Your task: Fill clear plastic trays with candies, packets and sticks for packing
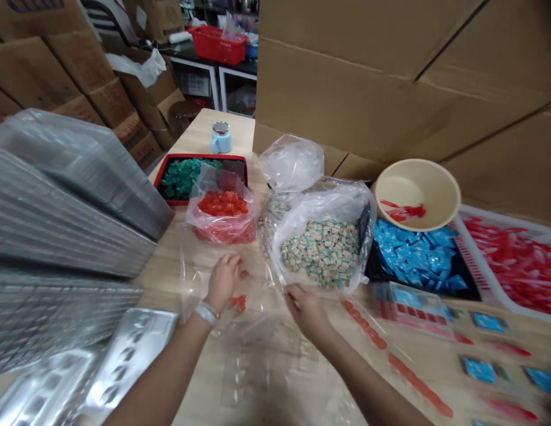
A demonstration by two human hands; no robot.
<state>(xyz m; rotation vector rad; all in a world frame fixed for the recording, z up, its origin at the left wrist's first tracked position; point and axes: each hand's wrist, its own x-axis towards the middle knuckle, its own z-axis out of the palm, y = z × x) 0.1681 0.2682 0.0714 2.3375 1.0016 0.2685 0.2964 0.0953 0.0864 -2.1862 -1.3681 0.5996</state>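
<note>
My left hand (224,279) reaches over the clear plastic on the table, its fingers curled together beside a few loose orange-red pieces (240,303). Whatever lies between those fingertips is hidden. Just beyond it stands a clear bag of orange-red pieces (224,204). My right hand (307,313) has thumb and fingers pressed together at the near edge of a large plastic bag (282,229) full of small tan-and-green pieces (322,251). I cannot make out whether it grips the bag's edge. Between my forearms lies a clear moulded plastic tray (248,373).
Stacked clear trays (57,207) rise at the left. A red tray (157,183) of green pieces and a blue mug (221,139) stand behind. To the right are a cream basin (417,177), blue packets (417,254), a white crate (492,278) and orange-red strips (419,384). Cardboard (368,89) walls the back.
</note>
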